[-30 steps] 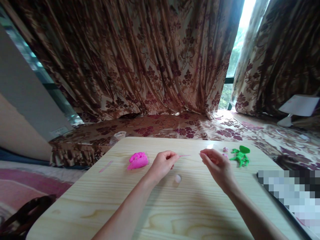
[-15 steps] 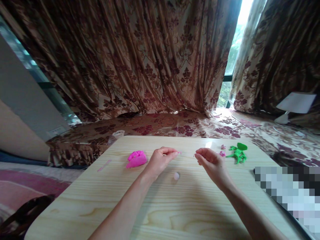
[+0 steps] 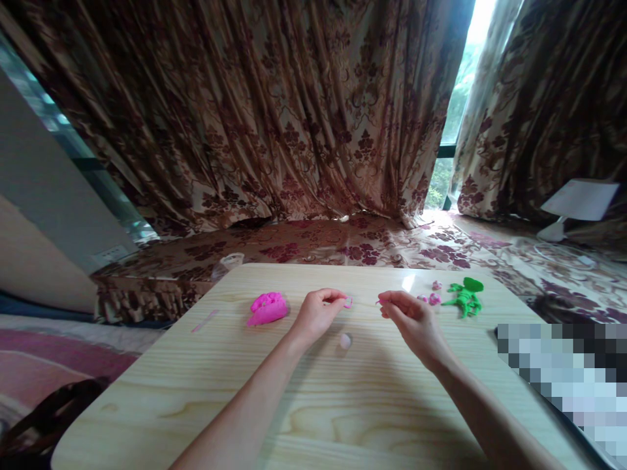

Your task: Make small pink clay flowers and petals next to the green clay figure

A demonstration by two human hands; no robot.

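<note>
My left hand (image 3: pixel 319 314) is closed in a pinch above the middle of the table, with a small thin pink strip (image 3: pixel 348 302) sticking out past its fingertips. Facing it across a gap, my right hand (image 3: pixel 409 318) also pinches; a tiny thin dark-pink bit (image 3: pixel 377 303) shows at its tips, too small to name. Below and between the hands lies a small white ball (image 3: pixel 345 341), touched by neither. To the left of my left hand sits a bright pink lump (image 3: pixel 268 308), soft-looking like modelling clay.
Right of my right hand lie several small pink-and-white balls (image 3: pixel 435 298) and a green branching piece (image 3: pixel 467 299). A flat pink strip (image 3: pixel 204 321) lies on the wooden table (image 3: pixel 337 418) at left. A clear plastic cup (image 3: pixel 230 262) stands behind the far edge. A lamp (image 3: pixel 580 199) is far right.
The pink strip at my left fingertips now shows more, as a bent shape. My right hand has turned slightly, uncovering another small pink-and-white ball beside it. Both hands stay nearly in place.
</note>
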